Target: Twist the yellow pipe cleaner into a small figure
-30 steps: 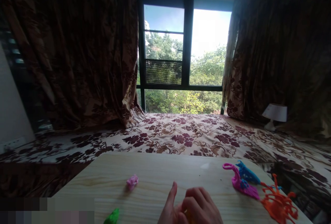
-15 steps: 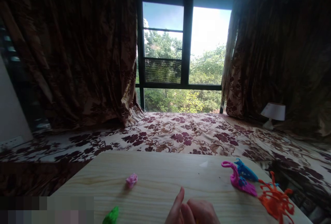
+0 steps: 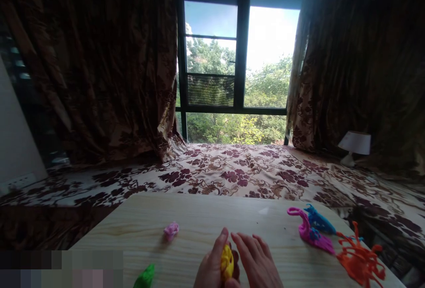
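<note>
Near the bottom centre, a lump of yellow modelling clay [image 3: 227, 262] shows between my two hands. My left hand [image 3: 210, 265] is wrapped around it, thumb up along its near side. My right hand [image 3: 258, 259] lies just to the right, its fingers stretched out flat and pointing up toward the clay; whether its thumb touches the lump is hard to see. To the left on the table are a small pink lump [image 3: 171, 231] and a green piece [image 3: 144, 276], cut off by the frame edge.
At the right of the pale wooden table [image 3: 199, 210] lie a magenta shape [image 3: 312, 234], a blue one [image 3: 319, 219] and an orange one with many strands [image 3: 360, 254]. Beyond is a floral-covered ledge [image 3: 232, 168] with a white lamp [image 3: 354, 142] before the curtained window [image 3: 212, 62].
My hands were clasped low with the clay nearly hidden. Now they have risen and parted, the right hand's fingers have straightened, and the yellow clay shows. The view has shifted slightly.
</note>
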`<state>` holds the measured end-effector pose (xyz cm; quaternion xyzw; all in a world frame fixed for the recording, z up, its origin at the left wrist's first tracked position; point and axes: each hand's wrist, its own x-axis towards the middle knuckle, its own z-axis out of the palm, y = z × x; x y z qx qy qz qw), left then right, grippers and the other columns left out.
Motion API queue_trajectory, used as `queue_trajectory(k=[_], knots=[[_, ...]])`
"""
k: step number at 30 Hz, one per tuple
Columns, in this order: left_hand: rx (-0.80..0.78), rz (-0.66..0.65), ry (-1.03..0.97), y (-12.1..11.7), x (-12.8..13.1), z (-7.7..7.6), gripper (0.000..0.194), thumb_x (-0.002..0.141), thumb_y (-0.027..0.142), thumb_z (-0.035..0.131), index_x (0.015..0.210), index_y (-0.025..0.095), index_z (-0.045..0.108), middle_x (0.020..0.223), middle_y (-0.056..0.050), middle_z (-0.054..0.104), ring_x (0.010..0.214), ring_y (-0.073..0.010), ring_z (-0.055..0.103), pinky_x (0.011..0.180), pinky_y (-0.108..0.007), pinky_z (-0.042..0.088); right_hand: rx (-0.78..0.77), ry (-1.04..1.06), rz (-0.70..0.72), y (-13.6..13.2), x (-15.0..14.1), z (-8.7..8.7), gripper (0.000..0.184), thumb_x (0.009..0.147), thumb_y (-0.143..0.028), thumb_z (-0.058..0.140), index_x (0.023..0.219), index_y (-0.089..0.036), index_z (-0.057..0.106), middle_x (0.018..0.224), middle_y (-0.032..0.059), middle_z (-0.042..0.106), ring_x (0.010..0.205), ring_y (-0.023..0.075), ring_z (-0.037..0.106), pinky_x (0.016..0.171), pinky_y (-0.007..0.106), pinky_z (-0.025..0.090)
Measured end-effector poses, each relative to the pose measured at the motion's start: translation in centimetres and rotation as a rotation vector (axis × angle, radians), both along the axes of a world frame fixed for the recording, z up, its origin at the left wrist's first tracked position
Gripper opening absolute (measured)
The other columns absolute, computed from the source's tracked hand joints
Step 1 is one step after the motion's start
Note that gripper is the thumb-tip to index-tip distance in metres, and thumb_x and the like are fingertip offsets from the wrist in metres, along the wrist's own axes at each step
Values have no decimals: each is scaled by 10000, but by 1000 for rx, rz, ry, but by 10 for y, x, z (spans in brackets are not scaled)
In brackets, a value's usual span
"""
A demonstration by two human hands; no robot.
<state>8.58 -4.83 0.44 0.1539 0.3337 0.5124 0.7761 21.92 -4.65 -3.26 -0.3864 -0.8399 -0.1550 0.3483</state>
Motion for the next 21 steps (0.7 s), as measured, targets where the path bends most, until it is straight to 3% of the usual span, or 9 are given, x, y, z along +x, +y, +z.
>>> queue_trajectory(k=[4, 10, 12, 17, 21], knots=[[98, -16, 166, -8, -7, 5, 298, 664, 370, 660, 494, 171, 516, 387, 35, 452, 368, -80, 430, 412, -202, 372, -26, 96, 13, -6, 2, 4, 539, 796, -384, 504, 1264, -144, 387, 1088, 111, 592, 967, 230, 563, 829, 331, 442], [114, -40, 108, -14, 0, 13, 177, 695, 338, 632, 629, 179, 591, 547, -19, 576, 530, -130, 526, 531, -219, 417, -35, 359, 82, -13, -6, 12, 316, 851, -343, 407, 1116, -192, 494, 1012, 102, 560, 917, 225, 537, 775, 351, 444], [84, -116, 50, -12, 7, 14, 238, 731, 381, 583, 625, 168, 574, 531, -7, 556, 524, -129, 527, 545, -222, 416, -48, 350, 114, -13, -8, 13, 251, 851, -316, 410, 1040, -198, 526, 985, 100, 551, 883, 224, 530, 753, 363, 438], [-12, -437, -310, -9, 15, 20, 349, 777, 453, 493, 628, 142, 548, 515, 12, 540, 546, -128, 554, 599, -218, 403, -109, 266, 94, -12, -5, 19, 114, 821, -229, 450, 758, -197, 538, 777, 58, 548, 715, 191, 511, 651, 350, 419], [28, -558, -332, -10, 12, 20, 403, 795, 465, 450, 825, 93, 601, 677, -65, 643, 725, -206, 613, 743, -283, 399, -63, 281, 84, -9, 2, 29, 139, 762, -243, 529, 653, -188, 464, 645, 33, 519, 610, 162, 499, 515, 271, 402]])
